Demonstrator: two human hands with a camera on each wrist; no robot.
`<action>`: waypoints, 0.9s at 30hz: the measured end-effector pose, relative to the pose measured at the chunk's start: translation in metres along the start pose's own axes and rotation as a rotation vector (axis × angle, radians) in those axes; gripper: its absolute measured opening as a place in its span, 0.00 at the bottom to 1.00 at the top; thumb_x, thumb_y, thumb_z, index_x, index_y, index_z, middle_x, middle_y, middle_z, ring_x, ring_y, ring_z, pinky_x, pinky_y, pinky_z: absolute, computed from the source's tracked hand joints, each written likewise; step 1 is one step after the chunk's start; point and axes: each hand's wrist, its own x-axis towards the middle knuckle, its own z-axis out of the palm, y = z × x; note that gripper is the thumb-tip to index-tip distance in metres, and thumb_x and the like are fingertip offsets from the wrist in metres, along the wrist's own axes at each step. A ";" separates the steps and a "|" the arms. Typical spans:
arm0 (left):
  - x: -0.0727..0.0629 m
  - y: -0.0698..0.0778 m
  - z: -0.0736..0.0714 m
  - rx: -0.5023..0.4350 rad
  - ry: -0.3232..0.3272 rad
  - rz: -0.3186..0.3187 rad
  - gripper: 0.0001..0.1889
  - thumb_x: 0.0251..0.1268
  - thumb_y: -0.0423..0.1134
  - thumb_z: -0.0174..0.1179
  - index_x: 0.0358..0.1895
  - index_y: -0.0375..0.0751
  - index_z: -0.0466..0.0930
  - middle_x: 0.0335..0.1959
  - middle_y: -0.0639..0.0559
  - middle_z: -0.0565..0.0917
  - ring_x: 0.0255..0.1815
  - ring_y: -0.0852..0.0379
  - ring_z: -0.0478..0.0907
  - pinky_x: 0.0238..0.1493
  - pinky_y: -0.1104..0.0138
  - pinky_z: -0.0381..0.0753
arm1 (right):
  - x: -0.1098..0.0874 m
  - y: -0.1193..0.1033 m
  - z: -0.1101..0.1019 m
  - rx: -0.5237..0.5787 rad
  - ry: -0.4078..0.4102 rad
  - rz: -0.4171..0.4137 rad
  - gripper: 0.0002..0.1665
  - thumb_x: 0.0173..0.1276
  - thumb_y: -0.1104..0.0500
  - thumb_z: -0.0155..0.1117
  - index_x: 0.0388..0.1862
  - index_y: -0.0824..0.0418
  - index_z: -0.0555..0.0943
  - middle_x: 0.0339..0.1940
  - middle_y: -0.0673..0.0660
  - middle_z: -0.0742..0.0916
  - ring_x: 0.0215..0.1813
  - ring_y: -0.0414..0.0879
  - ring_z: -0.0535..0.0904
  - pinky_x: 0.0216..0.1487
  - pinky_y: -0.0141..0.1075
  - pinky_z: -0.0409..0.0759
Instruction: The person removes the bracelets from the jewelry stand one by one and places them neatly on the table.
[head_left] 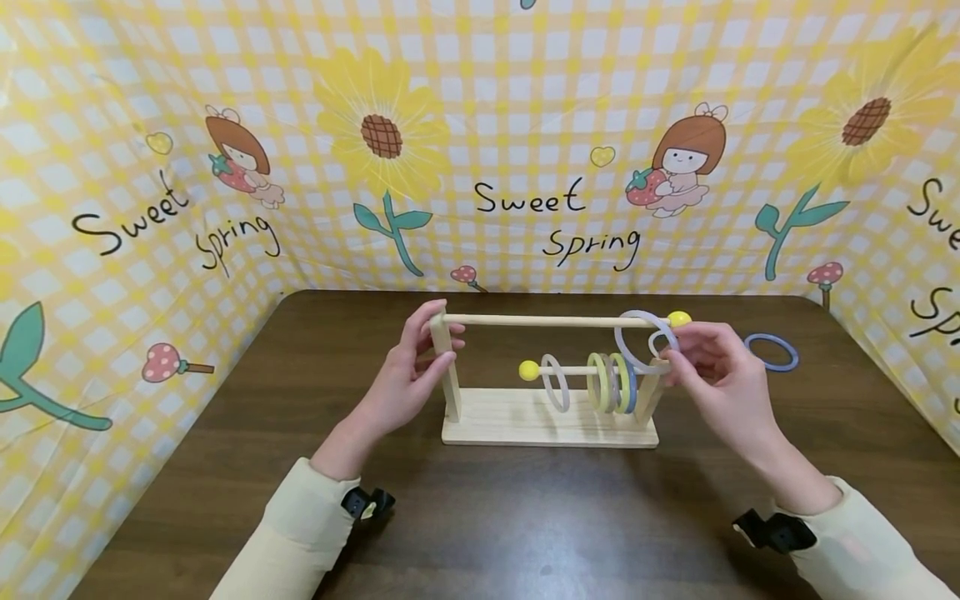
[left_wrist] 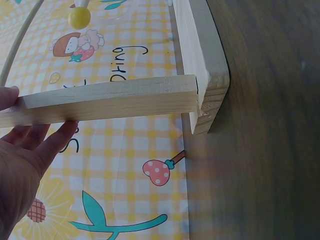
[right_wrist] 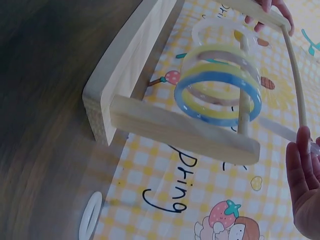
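A wooden stand [head_left: 551, 429] has an upper rod [head_left: 540, 320] running from its left post [head_left: 447, 375] and a lower rod from its right post. My left hand [head_left: 405, 375] grips the left post near the top, thumb in front and fingers behind, as the left wrist view also shows. Between thumb and fingers, my right hand [head_left: 723, 375] pinches a pale lilac ring [head_left: 619, 343], which encircles the upper rod near its yellow end ball [head_left: 679, 319]. On the lower rod hang a clear whitish ring [head_left: 549, 385] and, nearer the right post, several yellow and greyish rings and a blue ring [right_wrist: 217, 75].
A loose blue ring [head_left: 772, 368] lies on the dark wooden table [head_left: 480, 517] behind my right hand. Another loose ring, white [right_wrist: 85, 220], lies beyond the right post. Yellow checked cloth [head_left: 525, 108] hangs around the back and sides.
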 end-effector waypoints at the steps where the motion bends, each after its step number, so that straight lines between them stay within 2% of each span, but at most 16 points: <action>1: 0.000 0.000 0.000 0.000 0.001 -0.001 0.34 0.68 0.23 0.54 0.71 0.50 0.50 0.55 0.41 0.76 0.53 0.45 0.79 0.47 0.45 0.79 | 0.000 0.000 -0.001 0.002 0.005 0.002 0.18 0.59 0.79 0.64 0.48 0.78 0.74 0.32 0.61 0.83 0.24 0.39 0.80 0.28 0.25 0.78; 4: 0.000 0.001 0.000 -0.009 0.002 -0.003 0.34 0.69 0.23 0.53 0.71 0.50 0.50 0.55 0.41 0.76 0.53 0.45 0.79 0.47 0.45 0.79 | 0.000 0.001 -0.003 -0.005 0.011 -0.003 0.17 0.60 0.78 0.64 0.49 0.78 0.74 0.32 0.60 0.84 0.24 0.37 0.80 0.27 0.24 0.78; 11: -0.001 0.001 0.000 -0.018 0.001 -0.008 0.33 0.69 0.23 0.53 0.71 0.50 0.50 0.55 0.40 0.76 0.53 0.43 0.79 0.47 0.47 0.80 | 0.001 0.001 -0.006 -0.040 0.010 -0.004 0.22 0.54 0.87 0.59 0.48 0.78 0.74 0.35 0.49 0.85 0.23 0.36 0.79 0.26 0.23 0.77; 17: -0.001 0.002 0.000 -0.017 0.001 -0.011 0.34 0.69 0.23 0.53 0.71 0.50 0.50 0.55 0.40 0.76 0.53 0.40 0.78 0.47 0.47 0.80 | 0.003 0.002 -0.007 -0.040 0.015 0.001 0.20 0.55 0.86 0.59 0.48 0.78 0.74 0.35 0.47 0.85 0.23 0.36 0.79 0.25 0.23 0.77; 22: -0.001 0.002 0.000 -0.015 0.001 -0.008 0.33 0.69 0.23 0.53 0.71 0.49 0.50 0.55 0.40 0.76 0.53 0.42 0.78 0.47 0.49 0.81 | 0.005 0.002 -0.009 -0.048 0.015 -0.001 0.20 0.56 0.86 0.58 0.48 0.78 0.74 0.35 0.47 0.86 0.24 0.36 0.79 0.26 0.23 0.77; 27: -0.001 -0.001 0.001 -0.023 0.004 0.001 0.33 0.70 0.23 0.52 0.71 0.49 0.50 0.55 0.40 0.76 0.53 0.43 0.79 0.47 0.46 0.80 | 0.007 0.001 -0.012 -0.081 0.012 -0.009 0.20 0.57 0.85 0.59 0.49 0.77 0.73 0.35 0.46 0.85 0.24 0.36 0.78 0.26 0.23 0.77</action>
